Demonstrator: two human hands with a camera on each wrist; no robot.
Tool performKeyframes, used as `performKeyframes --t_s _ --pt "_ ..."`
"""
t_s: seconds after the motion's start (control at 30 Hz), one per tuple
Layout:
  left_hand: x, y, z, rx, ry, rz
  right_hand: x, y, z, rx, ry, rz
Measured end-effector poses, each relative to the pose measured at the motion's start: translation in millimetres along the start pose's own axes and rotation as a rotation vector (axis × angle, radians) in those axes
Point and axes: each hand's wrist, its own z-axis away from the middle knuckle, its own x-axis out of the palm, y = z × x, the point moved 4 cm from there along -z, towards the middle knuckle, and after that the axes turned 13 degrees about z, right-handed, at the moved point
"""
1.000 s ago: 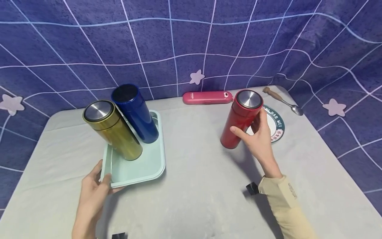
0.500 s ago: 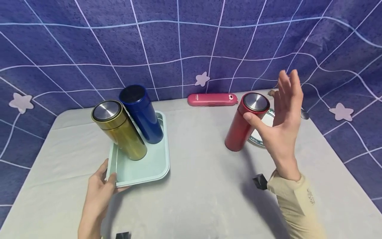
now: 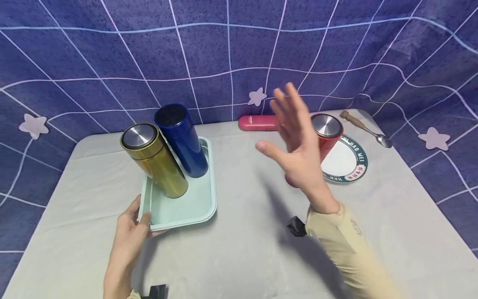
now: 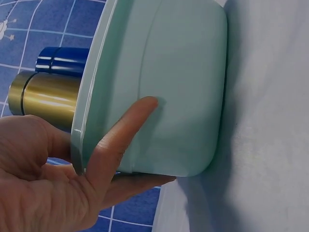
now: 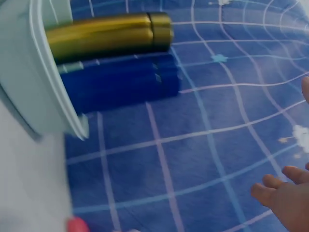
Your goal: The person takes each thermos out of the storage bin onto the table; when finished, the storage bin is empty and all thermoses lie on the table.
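Observation:
A mint-green tray [image 3: 203,207] lies on the table's left half and carries a gold flask [image 3: 154,160] and a blue flask [image 3: 181,139], both upright. My left hand [image 3: 135,227] pinches the tray's near left corner, thumb on the rim [image 4: 123,130] and fingers underneath. My right hand [image 3: 295,137] hovers in the air over the table's middle, fingers spread and holding nothing. Behind it stands a red flask [image 3: 328,133] with a steel lid, partly hidden by the palm. The right wrist view shows the gold flask [image 5: 106,34] and blue flask [image 5: 120,82] on the tray [image 5: 34,82].
A white plate with a green rim [image 3: 345,162] lies right of the red flask. A pink case [image 3: 257,122] sits at the table's back edge, and a wooden-handled spoon [image 3: 367,128] at the back right. A purple grid cloth hangs behind.
My right hand let go of the red flask, rose with fingers spread, and swung left toward the table's middle. The left hand kept its hold on the tray corner.

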Motion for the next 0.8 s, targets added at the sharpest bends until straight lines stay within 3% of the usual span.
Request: performKeyframes --t_s 0.1,0.23,0.5,0.8 --pt "8.5 15.7 5.2 -0.031 0.002 0.000 18 21 0 0.077 -0.072 -0.012" --pt "26.8 53.0 16.8 -0.095 -0.012 -0.007 41 45 1 0.185 -0.127 -0.009" --pt "27.9 51.9 17.7 -0.106 -0.015 0.022 79 65 2 0.339 -0.229 0.020" --pt "31.2 59.9 21.1 -0.092 -0.026 0.023 121 116 2 0.302 -0.337 0.085"
